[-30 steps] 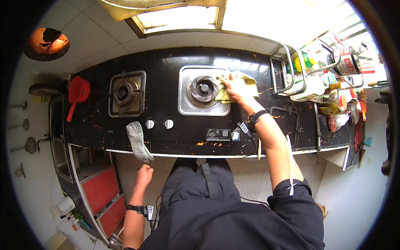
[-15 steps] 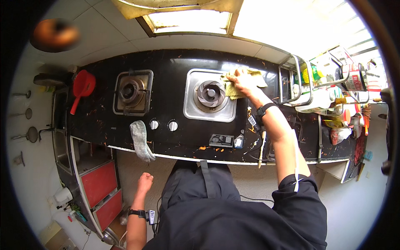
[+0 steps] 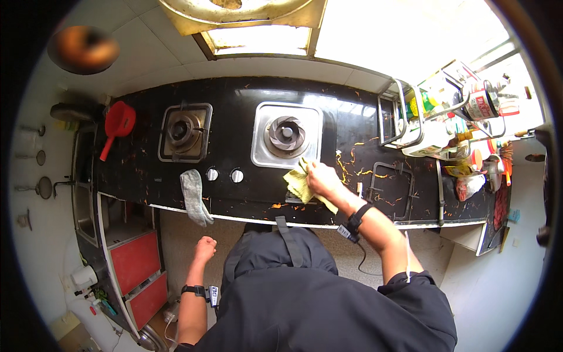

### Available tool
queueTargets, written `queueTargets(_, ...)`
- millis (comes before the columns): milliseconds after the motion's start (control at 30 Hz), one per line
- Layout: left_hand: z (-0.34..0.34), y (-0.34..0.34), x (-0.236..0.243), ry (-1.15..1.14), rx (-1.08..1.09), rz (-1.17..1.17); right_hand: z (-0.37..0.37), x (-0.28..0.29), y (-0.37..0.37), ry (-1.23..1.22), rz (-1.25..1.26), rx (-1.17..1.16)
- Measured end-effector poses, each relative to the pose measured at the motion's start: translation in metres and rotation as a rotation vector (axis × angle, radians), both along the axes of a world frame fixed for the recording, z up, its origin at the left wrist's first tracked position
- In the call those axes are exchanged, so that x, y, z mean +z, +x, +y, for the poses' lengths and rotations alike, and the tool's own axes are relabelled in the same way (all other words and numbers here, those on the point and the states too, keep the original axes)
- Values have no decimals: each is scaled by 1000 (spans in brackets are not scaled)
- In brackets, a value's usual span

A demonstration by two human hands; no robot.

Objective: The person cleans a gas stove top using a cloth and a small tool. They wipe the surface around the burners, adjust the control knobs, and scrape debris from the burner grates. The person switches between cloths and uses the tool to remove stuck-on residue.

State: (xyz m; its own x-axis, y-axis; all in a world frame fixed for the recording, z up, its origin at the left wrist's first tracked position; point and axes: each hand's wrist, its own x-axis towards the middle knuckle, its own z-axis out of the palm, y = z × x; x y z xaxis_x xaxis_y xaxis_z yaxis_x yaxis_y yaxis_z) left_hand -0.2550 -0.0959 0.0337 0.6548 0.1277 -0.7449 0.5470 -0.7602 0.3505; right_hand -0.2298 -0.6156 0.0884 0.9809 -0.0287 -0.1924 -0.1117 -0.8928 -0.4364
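Observation:
My right hand [image 3: 324, 179] is closed on a yellow-green cloth [image 3: 299, 186], which hangs from the fingers near the counter's front edge. The cloth partly covers a dark flat box underneath. Behind it is the right gas burner [image 3: 286, 134] in its square steel tray, with no pan support on it. Away from the counter, my left hand [image 3: 205, 249] hangs low in a loose fist, with nothing visible in it. A grey knitted cloth or glove [image 3: 192, 192] lies over the front edge, left of two control knobs [image 3: 236, 176].
The left burner [image 3: 183, 131] carries its pan support. A red ladle-shaped scoop [image 3: 119, 120] lies at the far left. A loose pan support [image 3: 392, 190] rests on the right counter among orange marks. A metal rack [image 3: 404, 114] with bottles stands farther right.
My right hand has drawn the cloth from the right burner tray's edge toward the counter's front. My left hand stays closed in nearly the same place.

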Motion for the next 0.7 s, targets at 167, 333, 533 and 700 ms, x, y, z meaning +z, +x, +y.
queueTargets(167,4,5,5,12,-6,10,-50,-3,30,-220,-204,47)
queueTargets(333,9,2,10,4,73,-46,-21,-26,10,-78,-9,-15)
queueTargets(533,9,-21,8,-36,144,-17,-46,-3,-2,590,321,-129)
queueTargets(700,8,-23,9,-21,113,-24,-105,21,-2,413,31,-372)
